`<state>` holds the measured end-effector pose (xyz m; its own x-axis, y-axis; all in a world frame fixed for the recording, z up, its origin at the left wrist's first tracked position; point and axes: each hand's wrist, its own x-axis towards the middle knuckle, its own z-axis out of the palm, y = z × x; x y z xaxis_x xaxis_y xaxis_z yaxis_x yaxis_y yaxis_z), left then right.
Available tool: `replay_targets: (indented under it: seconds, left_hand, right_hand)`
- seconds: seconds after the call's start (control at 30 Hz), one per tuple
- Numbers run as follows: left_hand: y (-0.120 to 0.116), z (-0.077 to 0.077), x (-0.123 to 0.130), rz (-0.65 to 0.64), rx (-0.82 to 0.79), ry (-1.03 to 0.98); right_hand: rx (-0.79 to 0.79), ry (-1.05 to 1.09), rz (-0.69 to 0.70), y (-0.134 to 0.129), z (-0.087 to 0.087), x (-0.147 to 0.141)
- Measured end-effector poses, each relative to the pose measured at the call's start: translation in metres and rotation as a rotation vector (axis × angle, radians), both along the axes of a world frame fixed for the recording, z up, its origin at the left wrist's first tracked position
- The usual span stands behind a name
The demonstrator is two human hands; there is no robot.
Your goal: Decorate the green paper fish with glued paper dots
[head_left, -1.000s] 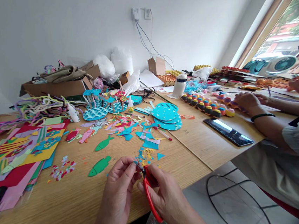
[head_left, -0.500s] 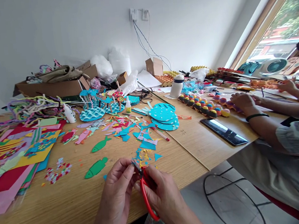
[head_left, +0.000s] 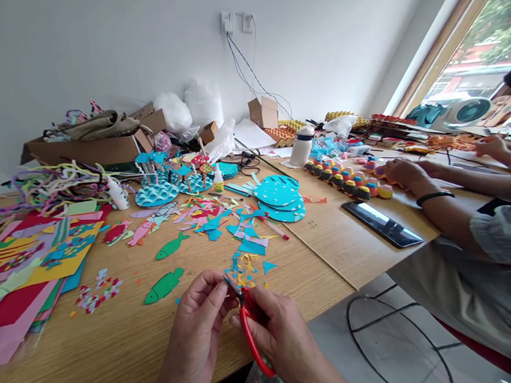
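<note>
My right hand (head_left: 280,327) is closed round the red handles of a pair of scissors (head_left: 253,342), whose blades point up and left. The fingers of my left hand (head_left: 200,323) are pinched at the blade tips; whatever small piece they hold is too hidden to name. Just beyond the hands lie small yellow and blue paper scraps (head_left: 246,266). Two green paper fish (head_left: 164,286) rest on the table left of them. Blue spotted paper discs (head_left: 278,190) are stacked farther back.
Coloured paper sheets (head_left: 75,251) cover the table's left side. A black phone (head_left: 381,224), a thin stick (head_left: 325,262) and a white bottle (head_left: 302,146) are to the right. Another person's hands (head_left: 405,174) work at painted egg-carton pieces (head_left: 349,177). Glue bottles (head_left: 117,192) stand behind.
My hands and the scissors have barely shifted, with the left fingertips slightly farther left. The other person's hand has moved a little to the left.
</note>
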<state>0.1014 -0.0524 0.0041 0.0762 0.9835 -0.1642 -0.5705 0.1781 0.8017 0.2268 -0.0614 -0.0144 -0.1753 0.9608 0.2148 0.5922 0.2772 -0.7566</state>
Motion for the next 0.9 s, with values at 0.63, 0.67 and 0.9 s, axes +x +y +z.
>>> replay_targets:
  seconds: [0.63,0.67,0.9]
  left_hand:
    - [0.0,-0.002,-0.005,0.011,0.038,0.089]
    - [0.0,-0.002,-0.005,0.004,0.034,0.098]
    - [0.002,0.001,-0.014,-0.076,0.057,0.229]
  right_hand:
    - [-0.031,-0.022,0.033,-0.002,-0.004,0.004]
    - [-0.028,-0.025,0.035,-0.002,-0.004,0.004]
    - [-0.041,-0.035,0.057,-0.002,-0.002,0.006]
